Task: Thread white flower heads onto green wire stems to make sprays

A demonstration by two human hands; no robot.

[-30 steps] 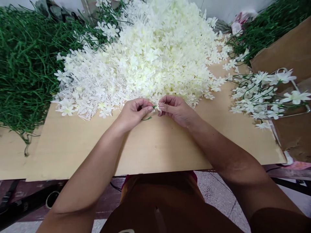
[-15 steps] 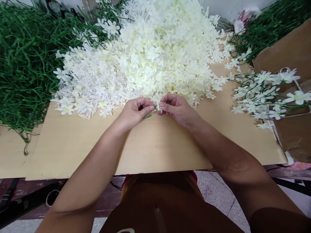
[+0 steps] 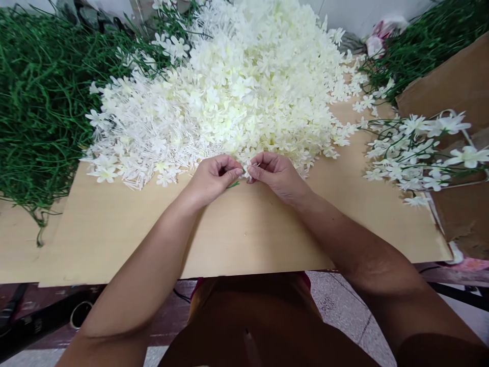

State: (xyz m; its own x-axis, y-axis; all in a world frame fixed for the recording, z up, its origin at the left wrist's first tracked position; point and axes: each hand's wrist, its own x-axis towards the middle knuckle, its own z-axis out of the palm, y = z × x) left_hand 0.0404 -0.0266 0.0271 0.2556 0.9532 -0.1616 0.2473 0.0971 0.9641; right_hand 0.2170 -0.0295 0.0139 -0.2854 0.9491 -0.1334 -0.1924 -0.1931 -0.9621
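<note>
My left hand pinches a green artificial stem, whose end pokes out below the fingers. Close against it, my right hand is closed in a pinch on a small white artificial flower. The fingertips of both hands nearly meet at the flower, and they hide much of the stem and of the flower's base. Just beyond the hands rises a big heap of white and pale yellow flowers; its left part shows many thin white stalks.
Green plastic stems lie in a thick pile at the left, with more green stems at the back right. Finished-looking white flower sprays rest beside brown cardboard. The tan board ends close to my body.
The right fingers have shifted slightly left, closer to the left fingertips and onto the flower. My left hand has hardly moved and keeps its pinch on the stem.
</note>
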